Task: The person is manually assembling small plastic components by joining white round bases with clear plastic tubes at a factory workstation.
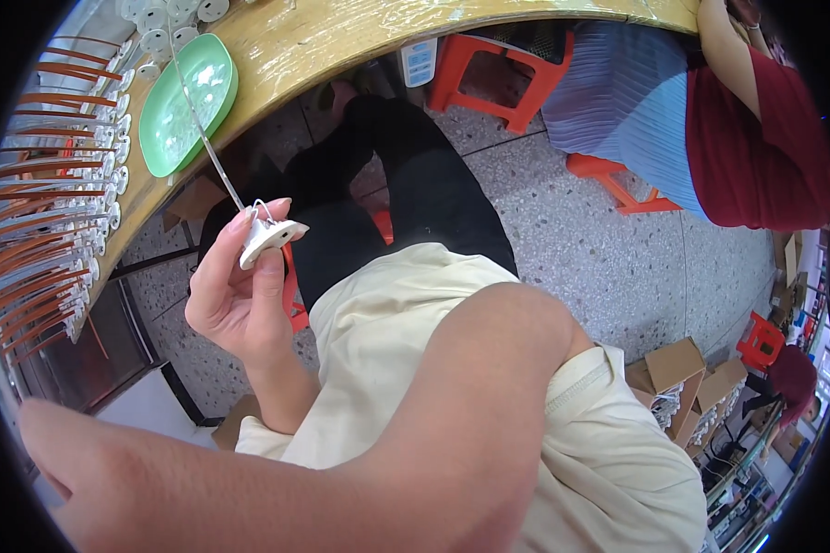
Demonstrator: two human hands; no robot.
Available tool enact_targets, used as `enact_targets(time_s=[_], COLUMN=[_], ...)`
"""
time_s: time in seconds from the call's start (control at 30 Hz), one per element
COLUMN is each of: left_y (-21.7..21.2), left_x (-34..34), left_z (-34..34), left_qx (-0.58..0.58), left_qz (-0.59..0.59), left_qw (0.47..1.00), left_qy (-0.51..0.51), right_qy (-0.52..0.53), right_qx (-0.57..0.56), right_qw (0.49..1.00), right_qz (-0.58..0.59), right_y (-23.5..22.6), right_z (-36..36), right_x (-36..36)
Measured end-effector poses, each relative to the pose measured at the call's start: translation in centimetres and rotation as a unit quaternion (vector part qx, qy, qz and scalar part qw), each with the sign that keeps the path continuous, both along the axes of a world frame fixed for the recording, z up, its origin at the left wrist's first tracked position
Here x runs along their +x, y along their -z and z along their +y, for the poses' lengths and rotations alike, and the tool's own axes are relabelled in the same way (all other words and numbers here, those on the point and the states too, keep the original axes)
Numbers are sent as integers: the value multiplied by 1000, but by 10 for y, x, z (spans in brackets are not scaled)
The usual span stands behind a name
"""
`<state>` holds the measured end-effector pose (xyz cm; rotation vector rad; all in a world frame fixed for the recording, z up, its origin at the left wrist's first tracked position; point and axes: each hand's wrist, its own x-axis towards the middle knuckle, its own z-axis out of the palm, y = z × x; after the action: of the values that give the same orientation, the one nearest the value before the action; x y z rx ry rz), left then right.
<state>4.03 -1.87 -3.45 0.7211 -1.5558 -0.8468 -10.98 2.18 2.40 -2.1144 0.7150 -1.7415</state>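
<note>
My left hand (235, 290) pinches a small white round plastic fitting (273, 244) between thumb and fingers, near the table edge. The fitting has a flat disc face with small holes, and a thin pale wire loops at its top. From it a thin grey cord (196, 115) runs up across a shallow green tray (163, 124) on the table. My right arm reaches across my body to the lower left. There my right hand (55, 447) lies at the picture's rim, below the rack of wired parts; its fingers are hidden.
Many brown and grey wires with white ends (74, 166) hang in rows along the left table edge. More white round parts (157, 18) lie on the wooden table (341, 41). Red stools (498, 78), a seated person in dark red (756, 147) and cardboard boxes (673, 364) are to the right.
</note>
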Motion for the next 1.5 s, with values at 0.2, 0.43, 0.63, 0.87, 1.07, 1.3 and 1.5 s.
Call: enact_targets(time_s=[0.2,0.43,0.63,0.87,1.07,1.3,1.5], left_y=[-15,-14,-17,-20,-14,-11,-10], left_x=[5,3,2,6,18,20,18], left_z=[2,0,-4,-1,-5,5,11], left_qx=[23,4,24,-38,-80,-79,-82], left_qz=[-43,73,108,8,-18,-41,-105], left_qw=[999,997,993,997,995,995,989], left_qy=[-10,15,50,68,57,39,68], right_qy=[-79,-114,98,84,85,45,36], right_qx=[8,15,72,16,-18,-50,-25], right_qw=[997,990,992,996,995,993,994], right_qz=[7,76,26,28,52,93,98], right_y=[-12,6,16,18,18,19,27], right_z=[5,-10,-21,-28,-30,-22,-12], right_x=[3,-9,-24,-10,0,-4,-6])
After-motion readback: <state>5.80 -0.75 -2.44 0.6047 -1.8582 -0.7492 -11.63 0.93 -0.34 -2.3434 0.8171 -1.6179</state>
